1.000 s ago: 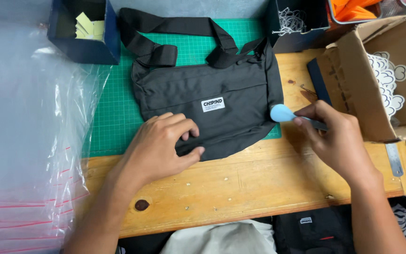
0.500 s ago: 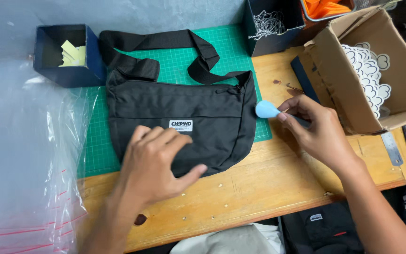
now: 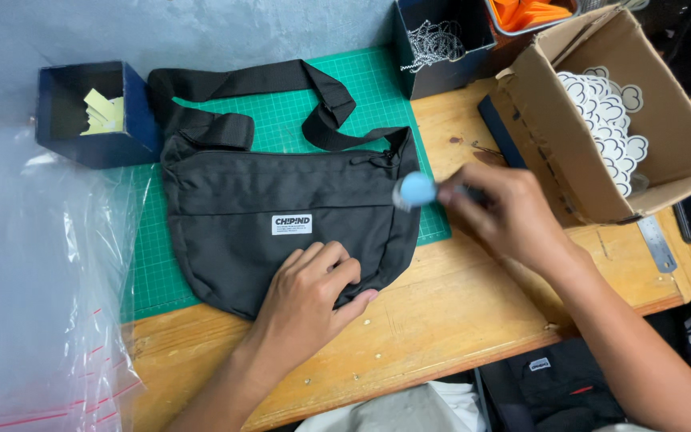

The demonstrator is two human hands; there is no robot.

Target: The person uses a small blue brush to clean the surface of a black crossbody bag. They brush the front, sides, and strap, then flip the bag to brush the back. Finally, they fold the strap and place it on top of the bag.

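A black sling bag (image 3: 281, 216) with a small white label lies flat on a green cutting mat (image 3: 281, 120). Its strap (image 3: 273, 80) loops across the mat behind it. My left hand (image 3: 309, 292) presses flat on the bag's lower right corner, fingers spread. My right hand (image 3: 505, 216) is closed around a slim tool with a round light-blue tip (image 3: 417, 190). That tip is at the bag's right edge, just below the zipper end.
A cardboard box (image 3: 665, 120) of white cloud-shaped cutouts stands at the right. Dark blue boxes hold yellow paper slips (image 3: 97, 112) at the left and chains (image 3: 437, 40) at the back. Clear plastic bags (image 3: 33, 296) lie at the left. A metal ruler (image 3: 656, 244) rests on the wooden table (image 3: 441, 336).
The view has shifted. My left hand slid toward the bag's lower right corner. My right hand brought the blue-tipped tool from just off the bag to its right edge.
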